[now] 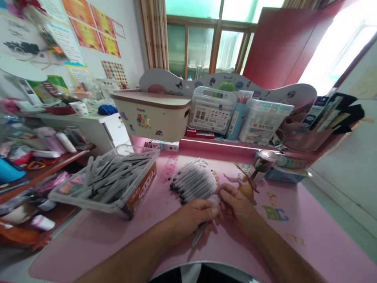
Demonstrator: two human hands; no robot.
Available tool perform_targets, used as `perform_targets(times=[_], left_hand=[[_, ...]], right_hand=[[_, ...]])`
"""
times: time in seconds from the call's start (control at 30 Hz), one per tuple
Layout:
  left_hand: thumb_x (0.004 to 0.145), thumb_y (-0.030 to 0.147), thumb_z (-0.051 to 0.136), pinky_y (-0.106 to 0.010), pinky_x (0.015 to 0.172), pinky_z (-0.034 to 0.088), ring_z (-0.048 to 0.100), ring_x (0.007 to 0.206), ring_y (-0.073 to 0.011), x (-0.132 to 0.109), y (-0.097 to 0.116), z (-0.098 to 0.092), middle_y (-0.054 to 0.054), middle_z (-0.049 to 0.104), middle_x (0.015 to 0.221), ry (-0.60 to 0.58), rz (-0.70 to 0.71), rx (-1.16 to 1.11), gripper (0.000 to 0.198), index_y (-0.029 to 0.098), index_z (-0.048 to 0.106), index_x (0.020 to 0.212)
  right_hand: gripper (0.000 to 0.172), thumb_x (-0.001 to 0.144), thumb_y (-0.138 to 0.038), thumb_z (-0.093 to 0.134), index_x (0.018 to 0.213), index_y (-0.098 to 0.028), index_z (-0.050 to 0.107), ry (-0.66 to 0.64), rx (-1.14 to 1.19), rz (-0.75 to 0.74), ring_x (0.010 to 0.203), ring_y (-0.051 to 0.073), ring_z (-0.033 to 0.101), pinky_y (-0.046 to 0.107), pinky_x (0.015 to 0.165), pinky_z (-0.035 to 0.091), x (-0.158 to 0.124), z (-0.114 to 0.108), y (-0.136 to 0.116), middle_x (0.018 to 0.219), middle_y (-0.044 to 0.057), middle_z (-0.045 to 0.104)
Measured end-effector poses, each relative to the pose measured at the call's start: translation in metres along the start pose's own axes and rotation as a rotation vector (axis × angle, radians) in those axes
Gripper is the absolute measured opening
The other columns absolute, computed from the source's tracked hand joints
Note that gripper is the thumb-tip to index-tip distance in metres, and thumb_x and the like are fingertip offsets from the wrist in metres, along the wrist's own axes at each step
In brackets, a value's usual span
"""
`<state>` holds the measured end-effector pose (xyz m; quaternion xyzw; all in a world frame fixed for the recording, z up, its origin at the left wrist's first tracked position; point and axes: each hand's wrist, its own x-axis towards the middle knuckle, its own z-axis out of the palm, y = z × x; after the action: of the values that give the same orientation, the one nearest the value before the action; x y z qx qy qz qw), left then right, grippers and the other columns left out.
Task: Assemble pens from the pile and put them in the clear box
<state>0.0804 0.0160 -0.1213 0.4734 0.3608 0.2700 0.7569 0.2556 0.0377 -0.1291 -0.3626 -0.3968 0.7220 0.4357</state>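
My left hand [193,217] is closed around a slim translucent pen [199,235], whose lower end slants down towards me. At the pen's upper end my right hand [238,205] is closed too, thumb and fingers pinched on it; the tip itself is mostly hidden by the fingers. Just beyond both hands lies a stack of clear pens [194,180] with black ends, lined up side by side on the pink desk [165,239]. To the left stands a clear plastic tray [85,203] heaped with frosted pen barrels [114,179], some with black parts.
The tray rests partly on a brown box [143,188]. A cream bin [156,118], a marker case [212,112] and another clear case [265,122] line the back shelf. At right are a can [265,160] and a blue box [284,175]. Cluttered shelves [67,159] stand at left.
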Motion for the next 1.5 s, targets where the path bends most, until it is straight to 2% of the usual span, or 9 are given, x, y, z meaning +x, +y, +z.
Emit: perform_targets(times=[0.13, 0.3, 0.47, 0.6, 0.8, 1.1, 1.3, 1.43, 1.5], left_hand=[[0.082, 0.048, 0.062, -0.017, 0.037, 0.020, 0.033, 0.037, -0.0060, 0.000, 0.005, 0.002, 0.004, 0.053, 0.050, 0.091, 0.064, -0.192, 0.037, 0.017, 0.060, 0.102], [0.069, 0.023, 0.072, -0.018, 0.049, 0.041, 0.051, 0.052, -0.0076, 0.003, 0.007, 0.009, 0.000, 0.063, 0.074, 0.281, 0.265, -0.316, 0.041, 0.018, 0.063, 0.108], [0.080, 0.038, 0.069, -0.018, 0.049, 0.041, 0.055, 0.061, -0.0102, 0.005, -0.001, 0.009, -0.002, 0.063, 0.077, 0.428, 0.337, -0.217, 0.027, 0.018, 0.068, 0.099], [0.079, 0.044, 0.070, -0.020, 0.056, 0.047, 0.063, 0.073, -0.0146, 0.004, 0.000, 0.006, -0.008, 0.071, 0.087, 0.445, 0.341, -0.207, 0.031, 0.016, 0.070, 0.093], [0.076, 0.048, 0.071, -0.018, 0.046, 0.043, 0.064, 0.065, -0.0140, 0.003, 0.004, 0.010, -0.008, 0.073, 0.086, 0.513, 0.259, -0.248, 0.036, 0.016, 0.068, 0.092], [0.074, 0.048, 0.074, -0.017, 0.041, 0.043, 0.068, 0.065, -0.0161, 0.004, 0.005, 0.006, -0.008, 0.075, 0.086, 0.545, 0.261, -0.285, 0.037, 0.017, 0.066, 0.092], [0.074, 0.044, 0.075, -0.017, 0.049, 0.048, 0.067, 0.063, -0.0135, 0.005, 0.004, 0.007, -0.008, 0.075, 0.084, 0.564, 0.282, -0.305, 0.033, 0.015, 0.067, 0.088], [0.074, 0.045, 0.075, -0.016, 0.042, 0.044, 0.067, 0.063, -0.0147, 0.005, 0.005, 0.007, -0.009, 0.075, 0.086, 0.553, 0.275, -0.298, 0.035, 0.015, 0.066, 0.089], [0.075, 0.045, 0.074, -0.016, 0.042, 0.043, 0.067, 0.063, -0.0148, 0.004, 0.005, 0.008, -0.009, 0.075, 0.085, 0.553, 0.265, -0.295, 0.034, 0.016, 0.066, 0.090]], right_hand=[[0.037, 0.071, -0.043, 0.081, 0.074, -0.018, 0.053, 0.055, -0.010, 0.014, 0.035, 0.002, 0.029, 0.014, 0.035, 0.017, 0.003, -0.003, -0.002, 0.050, -0.008, 0.050], [0.040, 0.068, -0.042, 0.082, 0.075, -0.019, 0.050, 0.164, 0.025, -0.032, 0.036, 0.002, 0.029, 0.014, 0.034, 0.020, 0.006, -0.004, -0.005, 0.060, -0.004, 0.062], [0.038, 0.072, -0.047, 0.078, 0.078, -0.019, 0.053, 0.067, -0.053, -0.012, 0.036, 0.003, 0.032, 0.015, 0.035, 0.020, 0.004, 0.001, -0.002, 0.061, -0.002, 0.063], [0.048, 0.077, -0.063, 0.066, 0.069, -0.017, 0.054, 0.088, -0.125, 0.046, 0.034, 0.002, 0.028, 0.017, 0.035, 0.016, 0.004, 0.000, 0.004, 0.049, -0.006, 0.048], [0.051, 0.076, -0.063, 0.066, 0.060, -0.019, 0.046, 0.037, -0.186, 0.062, 0.036, 0.003, 0.024, 0.019, 0.036, 0.015, 0.004, -0.002, 0.005, 0.046, -0.009, 0.036], [0.040, 0.072, -0.048, 0.077, 0.086, -0.022, 0.051, -0.003, -0.067, 0.060, 0.038, 0.004, 0.025, 0.018, 0.038, 0.013, -0.001, 0.003, 0.000, 0.053, -0.010, 0.042], [0.049, 0.075, -0.060, 0.068, 0.062, -0.019, 0.045, 0.034, -0.148, 0.082, 0.038, 0.003, 0.027, 0.018, 0.038, 0.015, 0.001, 0.004, 0.001, 0.051, -0.008, 0.039], [0.041, 0.064, -0.044, 0.080, 0.077, -0.021, 0.048, -0.001, -0.088, 0.090, 0.038, 0.004, 0.027, 0.017, 0.037, 0.013, -0.002, 0.007, -0.004, 0.052, -0.010, 0.041], [0.041, 0.066, -0.047, 0.078, 0.082, -0.022, 0.050, 0.030, -0.051, 0.099, 0.038, 0.004, 0.029, 0.017, 0.037, 0.013, -0.002, 0.008, -0.004, 0.056, -0.009, 0.046]])
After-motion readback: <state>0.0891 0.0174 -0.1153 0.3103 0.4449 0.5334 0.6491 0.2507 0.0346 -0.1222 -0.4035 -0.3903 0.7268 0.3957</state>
